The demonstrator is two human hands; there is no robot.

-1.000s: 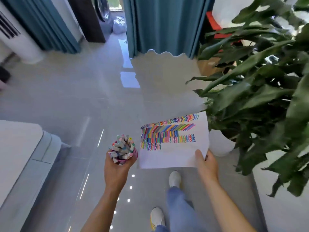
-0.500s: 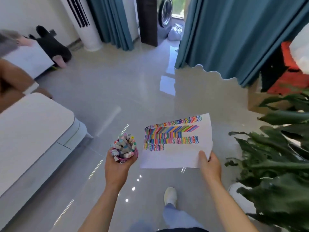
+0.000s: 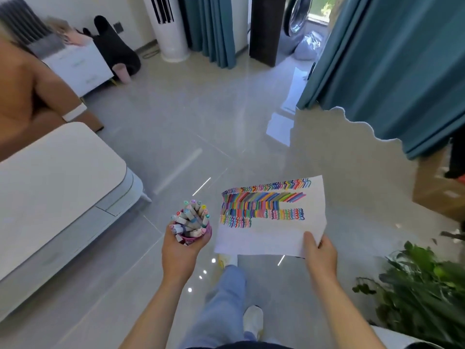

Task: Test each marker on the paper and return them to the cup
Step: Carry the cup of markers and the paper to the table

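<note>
Head view: gripping a pink cup [image 3: 198,234] in the left hand [image 3: 181,250] with fingers curled round its lower wall, holding it upright above the grey tiled floor [image 3: 176,137]. Carrying in that cup a full bunch of markers [image 3: 191,216], with caps pointing up and leaning every way. Pinching the near right corner of the paper [image 3: 264,238] with the right hand [image 3: 319,253], with the thumb on top and the fingers underneath. Holding the sheet roughly flat just right of the cup, apart from it, showing rows of many-coloured test strokes across its far half. Showing below, between the arms, a leg in blue jeans [image 3: 224,298] and a white shoe [image 3: 253,321]. Facing a white table [image 3: 63,185] at left, teal curtains [image 3: 392,71] ahead at right, a leafy plant [image 3: 422,293] at lower right, and a white tower air conditioner [image 3: 171,28] and a washing machine [image 3: 297,16] at the far end.
</note>
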